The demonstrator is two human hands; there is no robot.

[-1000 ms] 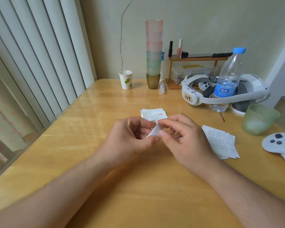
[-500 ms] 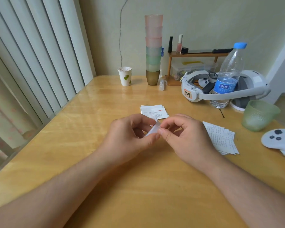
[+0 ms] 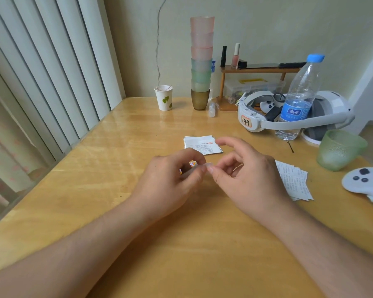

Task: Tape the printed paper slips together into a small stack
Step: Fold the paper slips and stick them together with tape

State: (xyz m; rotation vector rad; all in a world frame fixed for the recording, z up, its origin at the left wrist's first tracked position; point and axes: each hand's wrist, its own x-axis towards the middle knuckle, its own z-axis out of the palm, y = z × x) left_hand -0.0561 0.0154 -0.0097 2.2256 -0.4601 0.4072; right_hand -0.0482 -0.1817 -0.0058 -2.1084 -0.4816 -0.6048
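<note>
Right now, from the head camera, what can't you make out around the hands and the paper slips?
- Item in the left hand: mostly hidden by curled fingers; only an orange-and-white edge shows.
- Clear strip between both grips: see-through and blurred; its length is unclear.
- Right pile of slips: partly covered by the right hand; count unclear.
- Print on the far stack: too small to read.
- White controller: cut off by the right edge.
</note>
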